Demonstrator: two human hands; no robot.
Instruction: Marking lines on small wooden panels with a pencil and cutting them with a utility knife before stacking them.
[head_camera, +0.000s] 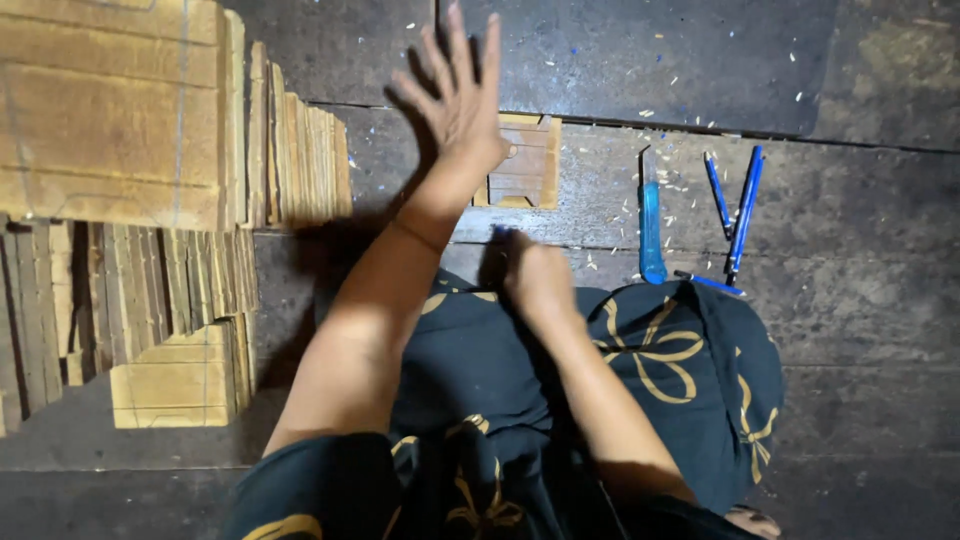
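- Many cut wooden pieces (150, 290) already stacked on edge at left; one small wooden piece (522, 163) lying flat on dark floor (860, 300), just beyond left hand (455, 100).
- Left hand raised, fingers spread, gripping nothing; right hand (538, 280) fisted near lap, contents impossible to tell.
- Long axis of small piece: front to back, judging by outline.
- Blue cutter (651, 215) and pens (735, 205) alongside, pointing away.
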